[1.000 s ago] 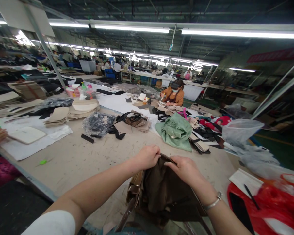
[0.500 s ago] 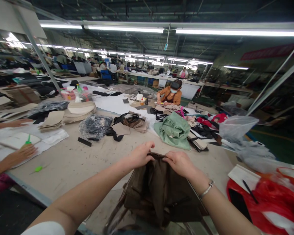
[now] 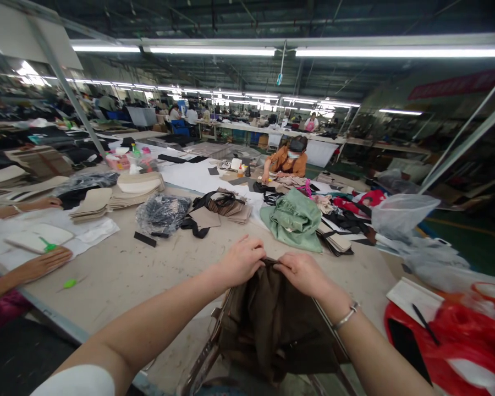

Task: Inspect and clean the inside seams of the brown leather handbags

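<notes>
A dark brown fabric bag hangs below my two hands at the near edge of the table, its straps trailing at the lower left. My left hand pinches the bag's top edge, fingers curled over the fabric. Just to the right, my right hand grips the same edge between thumb and fingers. A short stretch of the edge shows between the two hands. The inside of the bag is hidden.
Ahead lie a green cloth, a plastic-wrapped dark bundle and stacked beige pieces. A co-worker's hand rests on white sheeting at left, near a green-handled tool. Red plastic bags and a phone lie right.
My left hand has shifted slightly right along the bag's edge, closer to my right hand, its fingers now curled over. My right hand stays nearly in place.
</notes>
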Demonstrator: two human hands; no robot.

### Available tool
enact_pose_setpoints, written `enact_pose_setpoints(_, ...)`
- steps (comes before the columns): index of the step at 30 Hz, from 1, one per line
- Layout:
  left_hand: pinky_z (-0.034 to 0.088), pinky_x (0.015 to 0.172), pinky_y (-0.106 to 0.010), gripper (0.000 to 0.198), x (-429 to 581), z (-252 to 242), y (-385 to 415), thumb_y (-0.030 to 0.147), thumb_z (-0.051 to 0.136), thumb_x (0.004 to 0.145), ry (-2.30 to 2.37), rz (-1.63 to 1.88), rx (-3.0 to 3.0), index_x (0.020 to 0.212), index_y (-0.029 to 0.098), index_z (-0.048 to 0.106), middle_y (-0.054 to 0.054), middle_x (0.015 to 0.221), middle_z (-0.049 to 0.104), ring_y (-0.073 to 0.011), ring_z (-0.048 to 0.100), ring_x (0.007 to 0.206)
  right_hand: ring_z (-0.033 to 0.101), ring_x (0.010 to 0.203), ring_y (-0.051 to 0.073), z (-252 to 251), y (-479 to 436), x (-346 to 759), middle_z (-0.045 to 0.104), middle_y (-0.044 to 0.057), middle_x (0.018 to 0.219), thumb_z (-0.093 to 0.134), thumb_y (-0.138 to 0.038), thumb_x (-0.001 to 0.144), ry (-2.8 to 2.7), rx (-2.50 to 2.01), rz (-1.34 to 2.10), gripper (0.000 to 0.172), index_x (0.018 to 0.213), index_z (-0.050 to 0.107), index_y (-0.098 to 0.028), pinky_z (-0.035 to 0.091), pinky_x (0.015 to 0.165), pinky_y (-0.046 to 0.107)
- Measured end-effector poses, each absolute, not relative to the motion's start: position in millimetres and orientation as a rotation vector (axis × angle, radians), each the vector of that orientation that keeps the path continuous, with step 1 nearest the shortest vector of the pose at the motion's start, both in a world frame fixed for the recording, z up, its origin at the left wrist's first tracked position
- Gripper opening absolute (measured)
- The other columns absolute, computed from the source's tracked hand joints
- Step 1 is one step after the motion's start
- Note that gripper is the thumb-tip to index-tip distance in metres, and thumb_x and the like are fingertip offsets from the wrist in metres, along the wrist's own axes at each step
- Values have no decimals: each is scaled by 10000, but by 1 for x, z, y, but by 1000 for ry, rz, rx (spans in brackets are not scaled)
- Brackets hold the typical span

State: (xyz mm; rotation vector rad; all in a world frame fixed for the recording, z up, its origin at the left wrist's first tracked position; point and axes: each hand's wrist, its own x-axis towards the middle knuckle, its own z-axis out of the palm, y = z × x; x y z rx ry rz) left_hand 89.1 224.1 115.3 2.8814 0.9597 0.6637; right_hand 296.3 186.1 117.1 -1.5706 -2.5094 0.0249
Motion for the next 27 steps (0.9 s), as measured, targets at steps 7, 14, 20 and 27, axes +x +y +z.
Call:
enact_pose_setpoints(7,250,1060,-450,75,93,115,223,207,516,827,935,624,2864,804,182,583,-19,939,591,-153,547,881,570,685,150,118,185,297,637,17,735,422,-371,918,-2516,-1561,-3,313,753,627,-201,327,614,258)
enact_pose_setpoints(14,385,941,-345,97,98,111,224,179,454,849,908,635,2796,816,165,544,-30,822,592,-158,542,816,575,703,152,116,185,298,646,20,764,405,-387,921,-2504,-1614,-7,330,753,621,-203,324,613,259)
enact_pose_setpoints(20,429,687,-257,90,101,108,226,188,448,843,1051,611,2670,837,181,537,-22,810,594,-156,550,754,583,720,159,118,185,295,651,24,777,398,-392,919,-2474,-1685,28,333,759,622,-206,327,611,265)
enact_pose_setpoints(27,422,683,-252,88,101,106,228,197,462,834,1089,590,2622,832,187,549,-17,813,615,-155,566,758,582,717,158,119,186,293,652,26,768,412,-393,913,-2451,-1695,44,328,756,629,-203,327,604,269)
